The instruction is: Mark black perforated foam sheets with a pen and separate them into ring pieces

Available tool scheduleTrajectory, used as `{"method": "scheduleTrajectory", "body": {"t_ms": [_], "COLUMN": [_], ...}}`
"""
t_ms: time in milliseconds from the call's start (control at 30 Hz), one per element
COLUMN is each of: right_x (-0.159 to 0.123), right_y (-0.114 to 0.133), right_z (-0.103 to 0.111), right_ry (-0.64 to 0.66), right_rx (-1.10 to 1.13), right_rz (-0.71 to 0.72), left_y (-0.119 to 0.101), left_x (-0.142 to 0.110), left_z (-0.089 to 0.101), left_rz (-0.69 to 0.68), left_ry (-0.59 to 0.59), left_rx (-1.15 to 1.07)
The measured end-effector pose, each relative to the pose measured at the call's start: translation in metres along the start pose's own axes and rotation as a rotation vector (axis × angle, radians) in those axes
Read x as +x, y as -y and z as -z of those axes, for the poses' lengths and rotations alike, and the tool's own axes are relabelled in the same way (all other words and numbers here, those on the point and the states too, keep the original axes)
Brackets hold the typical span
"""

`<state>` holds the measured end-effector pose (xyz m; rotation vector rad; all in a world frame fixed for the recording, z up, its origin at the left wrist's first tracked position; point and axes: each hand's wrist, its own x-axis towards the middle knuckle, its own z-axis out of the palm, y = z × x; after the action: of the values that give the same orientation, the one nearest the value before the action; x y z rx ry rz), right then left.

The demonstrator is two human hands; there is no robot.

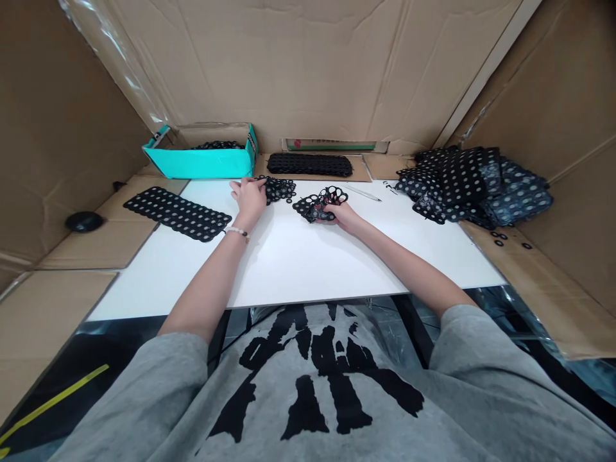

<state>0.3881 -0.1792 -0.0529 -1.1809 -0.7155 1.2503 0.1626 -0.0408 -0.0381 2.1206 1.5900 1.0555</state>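
My right hand (pixel 341 215) is closed around a crumpled black sheet with round holes (pixel 315 206), lifted a little over the white tabletop (pixel 308 256). Its top edge curls above my fingers. To the left, my left hand (pixel 250 197) lies with fingers apart at the edge of a small pile of black rings (pixel 280 189); some fingertips touch the pile or rest beside it. Whether a ring is under those fingers I cannot make out. A flat black sheet dotted with holes (pixel 178 213) lies left of my left wrist.
A turquoise-sided box (pixel 202 164) with black pieces inside stands at the back left. Behind my hands lies a black stack (pixel 309 164). A pen-like tool (pixel 363 193) is right of centre. Perforated sheets (pixel 471 183) are heaped at right, near loose rings (pixel 499 243). Cardboard walls (pixel 308 70) surround the table.
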Motion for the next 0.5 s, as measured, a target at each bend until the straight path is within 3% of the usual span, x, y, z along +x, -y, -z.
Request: {"method": "scheduleTrajectory", "body": {"t_ms": [100, 200, 267, 367, 500], "right_x": [0.0, 0.0, 0.0, 0.0, 0.003], "right_y": [0.0, -0.002, -0.003, -0.005, -0.006], "right_z": [-0.001, 0.0, 0.001, 0.002, 0.001], "right_ry": [-0.005, 0.002, 0.019, 0.032, 0.042], "right_rx": [-0.001, 0.012, 0.017, 0.002, -0.012], "right_rz": [0.001, 0.023, 0.055, 0.098, 0.087], "left_y": [-0.018, -0.04, -0.051, -0.059, -0.056], "left_x": [-0.014, -0.023, -0.028, -0.034, -0.031], "left_z": [-0.008, -0.014, -0.018, -0.026, -0.038], "left_rz": [-0.119, -0.336, -0.404, -0.358, -0.173], "left_ry": [-0.01, 0.21, 0.384, 0.489, 0.47], "left_rx": [0.056, -0.021, -0.091, -0.225, -0.418]}}
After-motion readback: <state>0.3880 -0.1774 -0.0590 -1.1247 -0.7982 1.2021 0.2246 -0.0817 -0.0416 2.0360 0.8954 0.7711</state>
